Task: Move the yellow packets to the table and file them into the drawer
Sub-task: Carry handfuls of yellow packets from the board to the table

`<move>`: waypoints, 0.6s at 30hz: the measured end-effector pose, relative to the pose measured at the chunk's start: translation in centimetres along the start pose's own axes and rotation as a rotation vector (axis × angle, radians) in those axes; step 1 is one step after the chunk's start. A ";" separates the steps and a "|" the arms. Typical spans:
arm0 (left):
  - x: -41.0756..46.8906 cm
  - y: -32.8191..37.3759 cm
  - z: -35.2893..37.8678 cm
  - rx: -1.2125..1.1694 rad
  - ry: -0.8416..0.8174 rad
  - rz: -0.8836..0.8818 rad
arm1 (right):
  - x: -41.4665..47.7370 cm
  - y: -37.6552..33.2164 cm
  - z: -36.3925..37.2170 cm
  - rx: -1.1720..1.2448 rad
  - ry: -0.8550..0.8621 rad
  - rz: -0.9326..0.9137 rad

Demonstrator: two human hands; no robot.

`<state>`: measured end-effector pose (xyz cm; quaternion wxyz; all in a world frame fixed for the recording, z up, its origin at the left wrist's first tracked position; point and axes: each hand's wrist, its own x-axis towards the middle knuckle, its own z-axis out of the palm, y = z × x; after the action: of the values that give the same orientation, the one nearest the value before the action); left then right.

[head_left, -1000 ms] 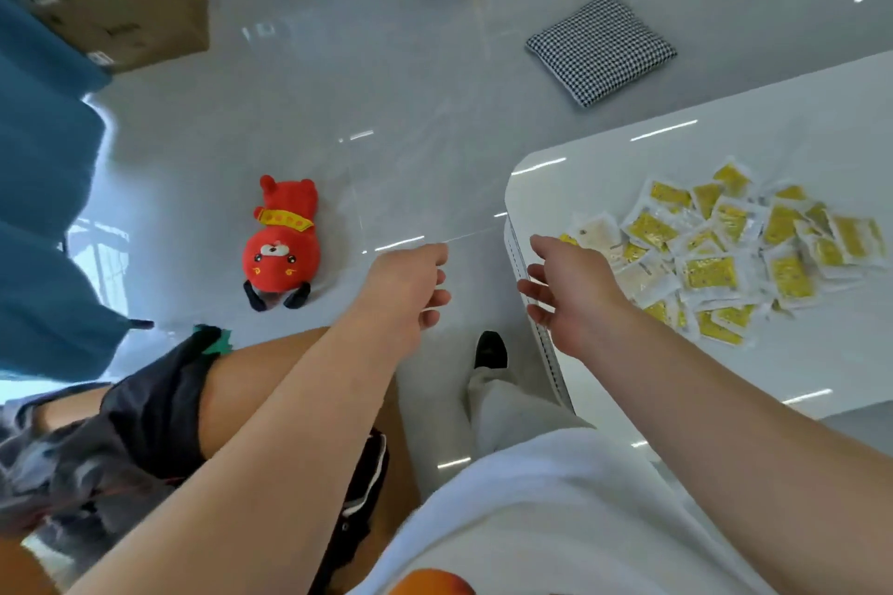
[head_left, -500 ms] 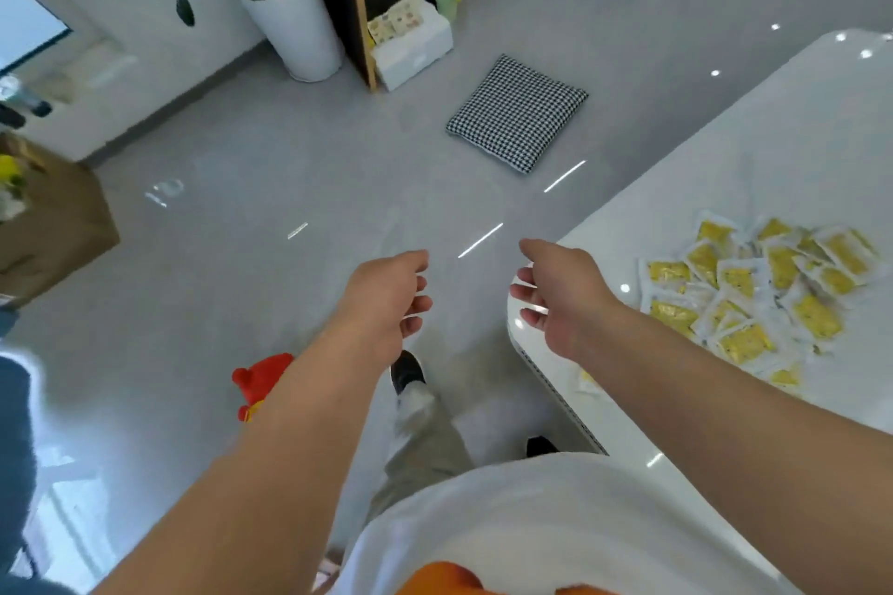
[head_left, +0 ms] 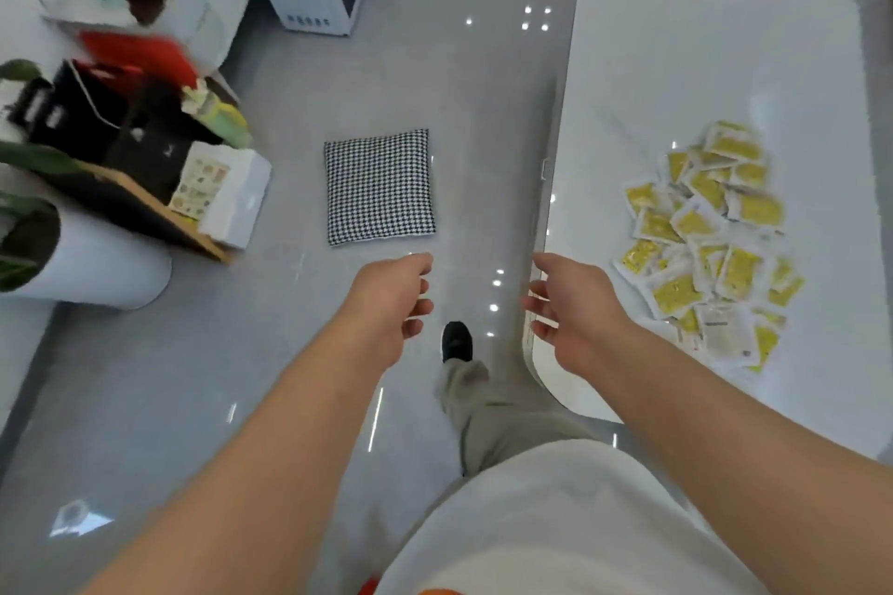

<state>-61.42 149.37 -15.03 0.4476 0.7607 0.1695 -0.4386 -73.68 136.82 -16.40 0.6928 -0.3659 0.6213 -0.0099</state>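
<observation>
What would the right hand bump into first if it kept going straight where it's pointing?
Likely nothing close: the right hand points away from the white table over open floor. In the picture its line runs to the checked cushion on the floor, but the hand looks higher, so depth is unclear.

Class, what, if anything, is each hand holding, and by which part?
Nothing is held. The left hand and right hand are empty; the yellow packets lie on the table.

head camera, single view, looks steeply down over both forearms.
</observation>
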 end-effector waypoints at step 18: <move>22.5 27.7 -3.4 0.572 -0.376 0.130 | 12.3 -17.5 21.7 0.503 0.362 0.039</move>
<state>-29.11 134.16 -18.03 0.2667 0.7705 -0.0945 -0.5712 -44.31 128.95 -18.68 0.6397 -0.1632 0.7196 -0.2151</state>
